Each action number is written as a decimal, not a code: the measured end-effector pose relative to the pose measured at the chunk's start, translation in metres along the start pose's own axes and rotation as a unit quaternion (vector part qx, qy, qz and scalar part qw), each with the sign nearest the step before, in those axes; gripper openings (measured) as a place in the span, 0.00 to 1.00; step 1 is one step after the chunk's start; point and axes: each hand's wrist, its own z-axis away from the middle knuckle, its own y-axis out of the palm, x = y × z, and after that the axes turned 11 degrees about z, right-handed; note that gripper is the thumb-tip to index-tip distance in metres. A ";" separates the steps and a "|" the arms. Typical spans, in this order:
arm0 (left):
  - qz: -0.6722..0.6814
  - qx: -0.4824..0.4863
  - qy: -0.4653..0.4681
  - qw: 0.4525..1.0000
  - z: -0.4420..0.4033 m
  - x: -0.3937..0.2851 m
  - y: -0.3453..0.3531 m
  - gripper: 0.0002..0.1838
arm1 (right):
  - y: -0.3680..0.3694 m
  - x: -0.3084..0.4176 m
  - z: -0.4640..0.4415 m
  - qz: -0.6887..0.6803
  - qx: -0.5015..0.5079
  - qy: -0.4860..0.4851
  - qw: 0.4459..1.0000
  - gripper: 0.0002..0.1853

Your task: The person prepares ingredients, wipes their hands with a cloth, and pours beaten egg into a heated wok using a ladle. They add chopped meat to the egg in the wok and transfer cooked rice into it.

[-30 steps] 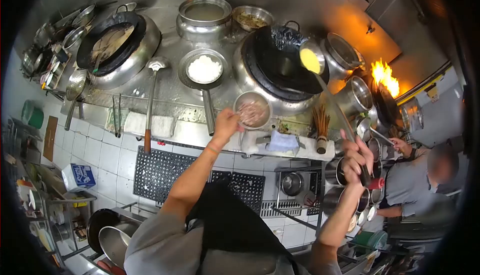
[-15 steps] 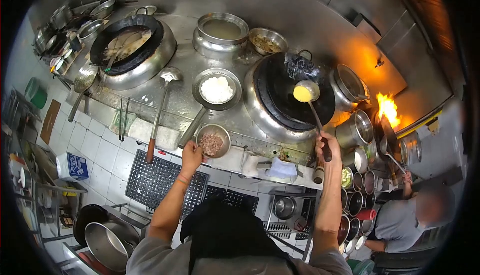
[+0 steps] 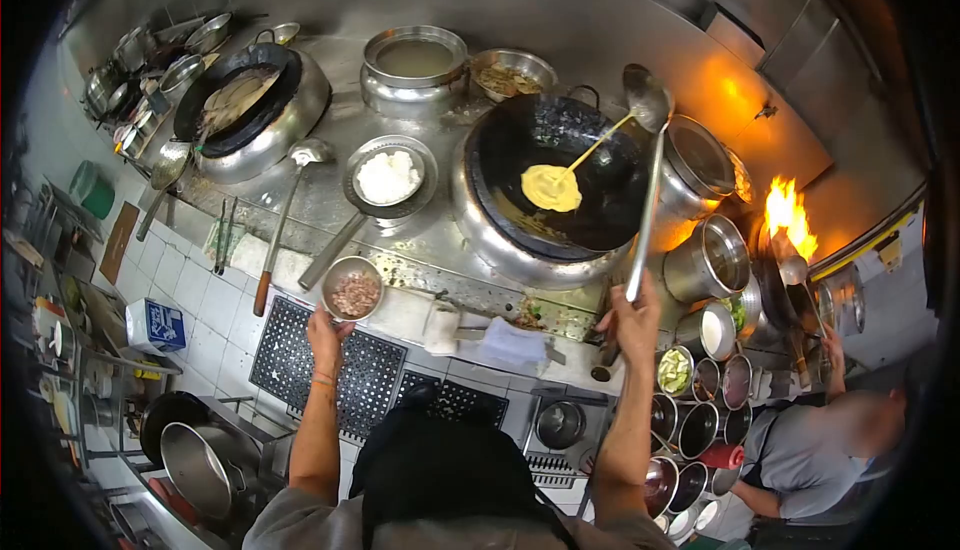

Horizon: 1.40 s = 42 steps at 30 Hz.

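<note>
My left hand (image 3: 326, 338) grips a small metal bowl (image 3: 380, 297) of chopped pinkish meat (image 3: 354, 293), held at the counter's front edge. In my right hand (image 3: 631, 320) is the handle of a ladle (image 3: 647, 100), raised and tipped above the right side of a black wok (image 3: 612, 178). A thin yellow stream runs from the ladle down to a round pool of yellow liquid, which looks like beaten egg (image 3: 551, 189), in the wok. Left of the wok, a strainer (image 3: 352, 182) bears a white mound, perhaps rice (image 3: 388, 178).
A second wok (image 3: 262, 53) stands at left, a pot of liquid (image 3: 415, 75) at the back. A ladle with a wooden handle (image 3: 264, 293) and folded cloths (image 3: 513, 342) lie along the front edge. On the right, flames (image 3: 788, 212) rise near a co-worker (image 3: 815, 450); several ingredient containers (image 3: 697, 430) stand there.
The ladle has lifted and tilted, and its yellow liquid now streams into the wok, forming a pool. My left hand and the bowl appear farther left and slightly lower, partly because the view shifted.
</note>
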 end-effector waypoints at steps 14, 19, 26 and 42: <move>-0.121 0.240 -0.519 0.811 0.153 0.358 0.082 0.08 | -0.005 -0.022 0.007 -0.160 0.192 0.181 0.951 0.12; 0.013 0.021 -0.563 0.826 0.178 0.418 0.160 0.10 | 0.019 -0.013 0.009 0.079 0.102 0.109 0.986 0.16; -0.086 0.077 -0.540 0.834 0.184 0.434 0.177 0.11 | -0.007 0.015 0.012 -0.049 0.161 0.230 0.959 0.16; -0.336 0.693 -0.311 0.556 0.208 0.310 0.106 0.15 | 0.038 -0.014 -0.010 0.314 0.027 -0.054 0.947 0.24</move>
